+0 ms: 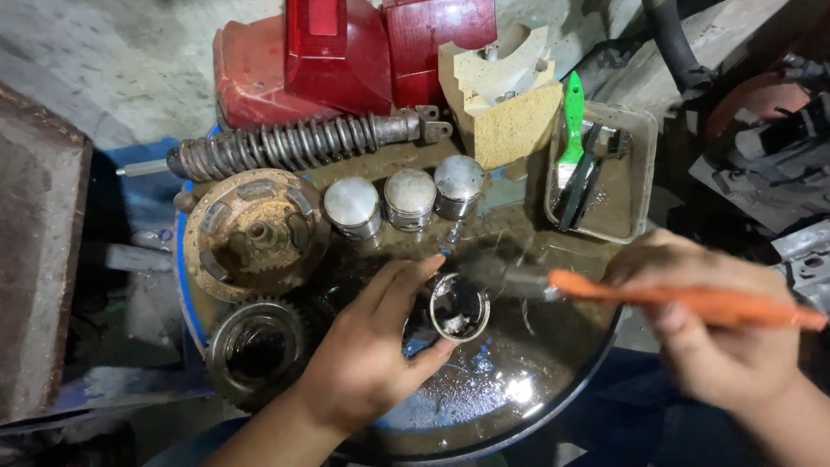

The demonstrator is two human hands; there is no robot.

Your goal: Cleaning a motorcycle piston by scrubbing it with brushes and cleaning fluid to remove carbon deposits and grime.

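Note:
My left hand (376, 346) holds a small metal piston (458, 307), hollow side up, between thumb and fingers over a round oily basin (510, 393). My right hand (709, 324) grips a paintbrush with an orange handle (683, 300); its dark bristles (497, 275) are blurred and lie just above the piston's rim. Three more shiny pistons (408, 197) stand in a row at the back of the basin.
A rusty clutch hub (255, 233) and a dark gear (259, 346) lie at the left. A coil shock absorber (303, 143) lies across the back, before red plastic covers (346, 52) and a yellowish block (506, 95). A tray (627, 199) holds a green-handled brush (571, 130).

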